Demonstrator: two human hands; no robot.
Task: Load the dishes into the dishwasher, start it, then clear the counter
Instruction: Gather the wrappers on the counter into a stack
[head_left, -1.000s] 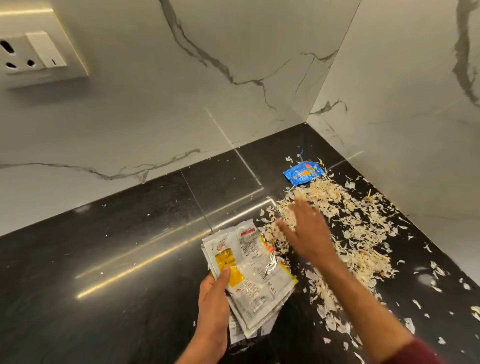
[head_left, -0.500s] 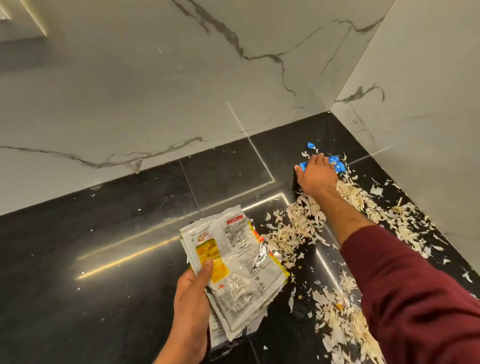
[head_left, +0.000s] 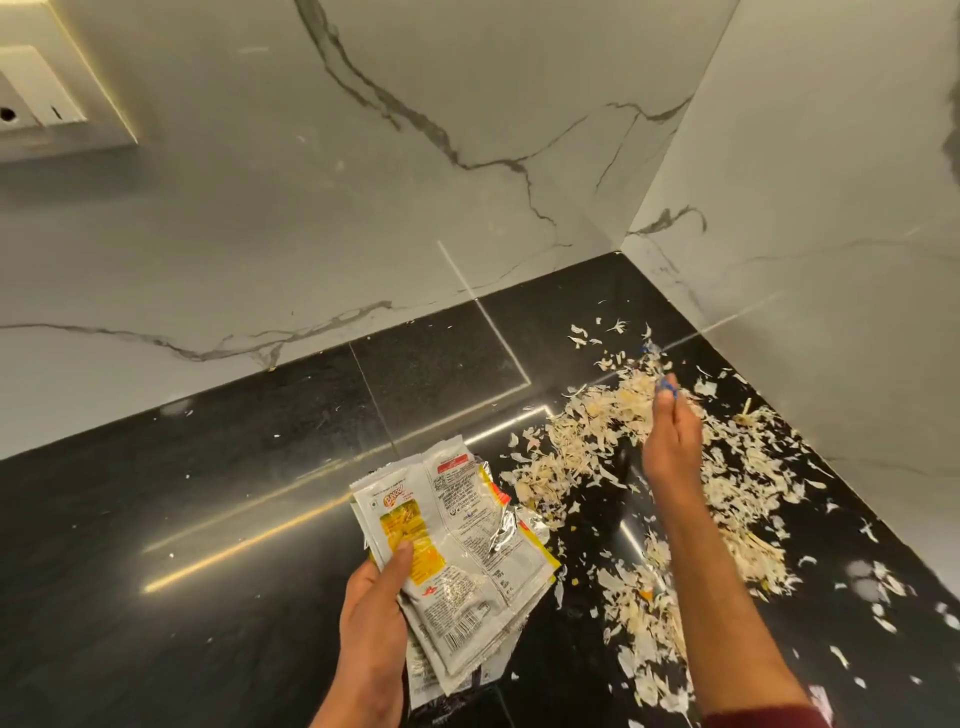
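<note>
My left hand (head_left: 371, 618) grips a stack of empty silver and yellow food packets (head_left: 467, 551) above the black counter (head_left: 208, 519), thumb pressed on the top one. My right hand (head_left: 670, 436) is raised over a wide scatter of pale vegetable peelings (head_left: 727, 467). Its fingers pinch a small blue wrapper (head_left: 667, 385), of which only a sliver shows at the fingertips. The peelings spread from the back corner toward the front right of the counter.
White marble walls (head_left: 363, 208) meet in a corner behind the peelings. A wall socket plate (head_left: 47, 98) sits at the upper left. A tiny blue scrap (head_left: 649, 347) lies among the far peelings. The counter's left half is bare and glossy.
My right hand reached to the blue wrapper in the corner, closed on it and lifted it off the counter, drawing back. My left hand kept hold of the packets.
</note>
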